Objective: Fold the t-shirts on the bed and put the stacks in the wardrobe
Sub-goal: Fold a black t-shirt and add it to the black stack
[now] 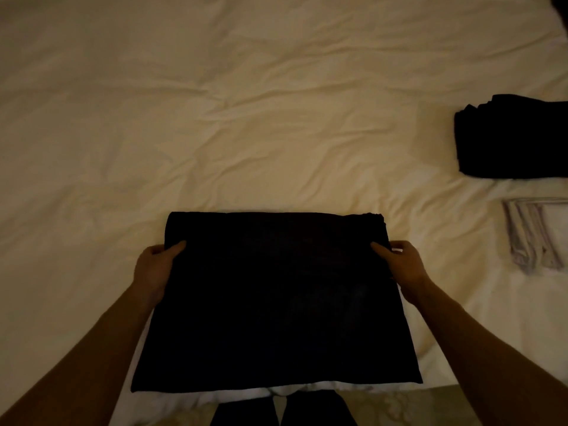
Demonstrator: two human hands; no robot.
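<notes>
A black t-shirt, folded into a long rectangle, lies at the near edge of the bed. My left hand grips its left edge, thumb on top and fingers under the cloth. My right hand grips the right edge the same way. Both hands hold the shirt a little below its far end, which has a slightly rumpled right corner.
A stack of folded black t-shirts sits at the right side of the bed. Just nearer lies a stack of folded white or light grey garments. The wrinkled cream sheet spreads far and left. The person's dark legs stand at the bed's edge.
</notes>
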